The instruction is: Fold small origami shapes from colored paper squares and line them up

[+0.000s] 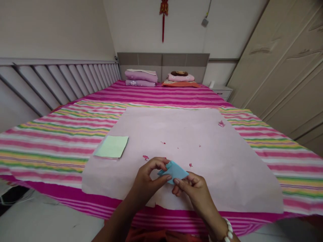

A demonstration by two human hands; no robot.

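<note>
A folded piece of blue paper [176, 171] is held up between both hands, over the near part of a large pale sheet [227, 181]. My left hand [151, 173] pinches its left side, thumb in front and fingers behind. At the lower right edge, my right hand [193, 186] grips the paper between thumb and fingers. Small red scraps lie just beyond the hands, among them one red scrap [145, 157] to the left and another scrap [190, 165] to the right. A stack of pale green paper squares [112, 147] rests on the sheet's left side.
A small pink paper piece [221, 123] lies at the sheet's far right. The sheet covers a bed with a striped bedspread [55, 134]. Folded bedding [141, 78] sits by the headboard [141, 58]. A railing [63, 80] runs left; a wardrobe [285, 67] stands right.
</note>
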